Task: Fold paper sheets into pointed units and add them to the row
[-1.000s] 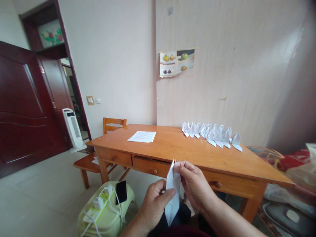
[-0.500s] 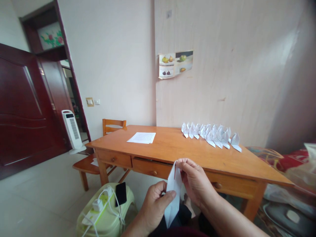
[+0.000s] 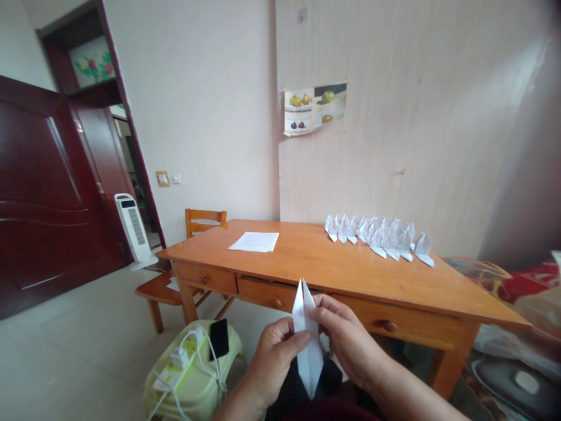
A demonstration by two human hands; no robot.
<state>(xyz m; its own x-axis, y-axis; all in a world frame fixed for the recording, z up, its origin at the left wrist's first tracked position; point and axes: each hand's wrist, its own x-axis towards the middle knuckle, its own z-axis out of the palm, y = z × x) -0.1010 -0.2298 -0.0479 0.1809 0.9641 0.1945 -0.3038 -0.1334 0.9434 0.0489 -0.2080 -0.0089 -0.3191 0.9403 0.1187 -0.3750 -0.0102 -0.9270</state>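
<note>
Between my two hands is a folded white paper [image 3: 310,365], long and narrow, with two pointed tips at its top and one point at the bottom. My left hand [image 3: 277,356] pinches its left side, thumb across the front. My right hand [image 3: 344,333] grips the upper right edge between thumb and fingers. The paper is upright, in front of the table's near edge and above my lap. On the table [image 3: 289,263], several folded paper pieces [image 3: 383,237] stand in rows at the back right. A stack of printed paper sheets [image 3: 254,241] lies at the back left.
To the left, a pale green stool [image 3: 201,380] bears a power strip, white cables and a black phone [image 3: 219,339]. A wooden chair [image 3: 162,289] stands at the table's left end. Bags and a dark lidded object [image 3: 511,374] sit at the right.
My right hand has moved down from the paper's top tip to its upper right edge. The top now shows two separate points, and the paper faces me more squarely. The view has shifted slightly.
</note>
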